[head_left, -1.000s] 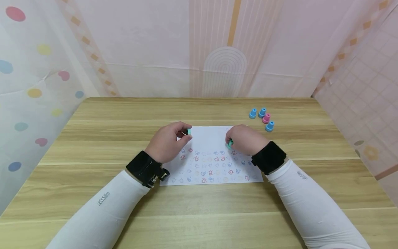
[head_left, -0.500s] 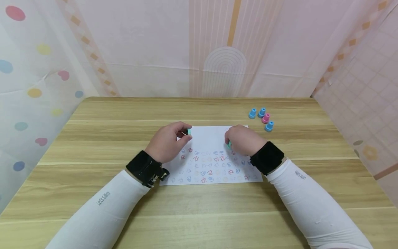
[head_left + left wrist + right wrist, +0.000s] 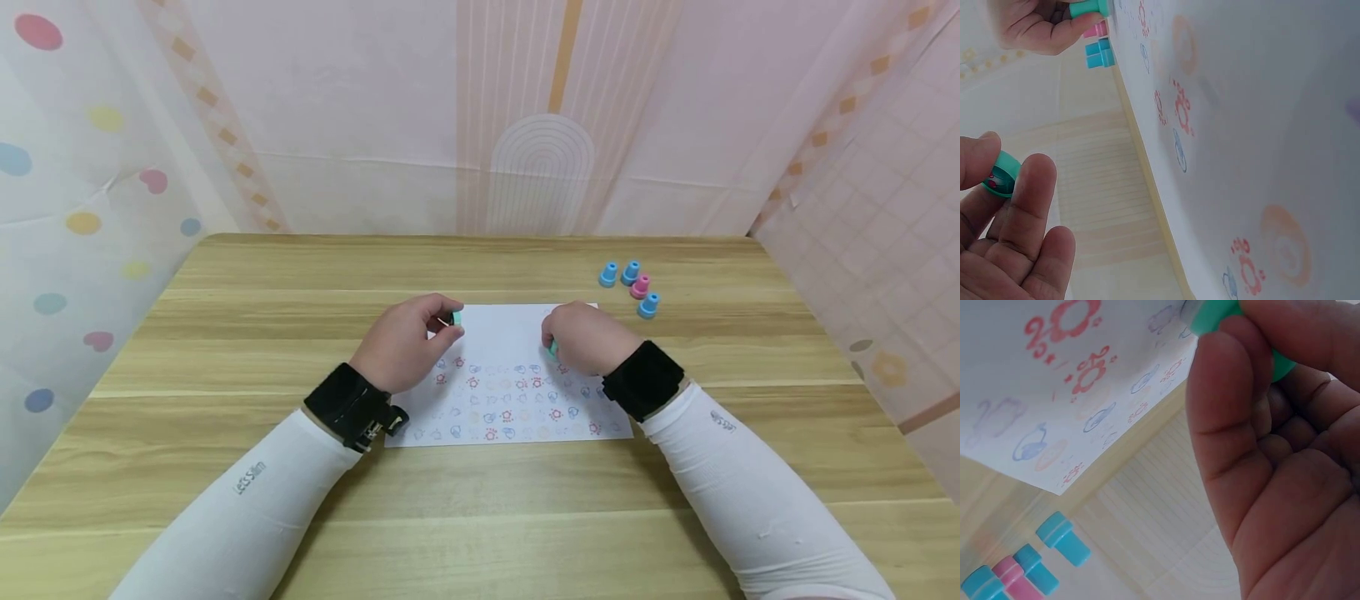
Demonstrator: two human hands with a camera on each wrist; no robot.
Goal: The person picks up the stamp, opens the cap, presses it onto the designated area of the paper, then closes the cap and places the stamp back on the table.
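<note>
A white paper sheet [image 3: 507, 333] printed with rows of small red, blue and orange stamp marks lies on the wooden table [image 3: 247, 333]. My left hand [image 3: 447, 321] rests at the sheet's upper left and pinches a small teal cap [image 3: 456, 317] between thumb and forefinger. The same teal cap [image 3: 1002, 176] shows a red mark inside in the left wrist view. My right hand [image 3: 556, 340] grips a teal stamp [image 3: 552, 349] with its end down at the paper. In the right wrist view the teal stamp [image 3: 1213, 317] sits at the paper [image 3: 1035, 375].
Three blue stamps [image 3: 608, 274] [image 3: 631, 271] [image 3: 649, 304] and a pink stamp [image 3: 641, 286] stand upright on the table beyond the sheet's upper right corner. Patterned fabric walls close in the table's back and sides.
The right hand with its stamp has edged slightly to the left on the paper. The left hand has stayed still.
</note>
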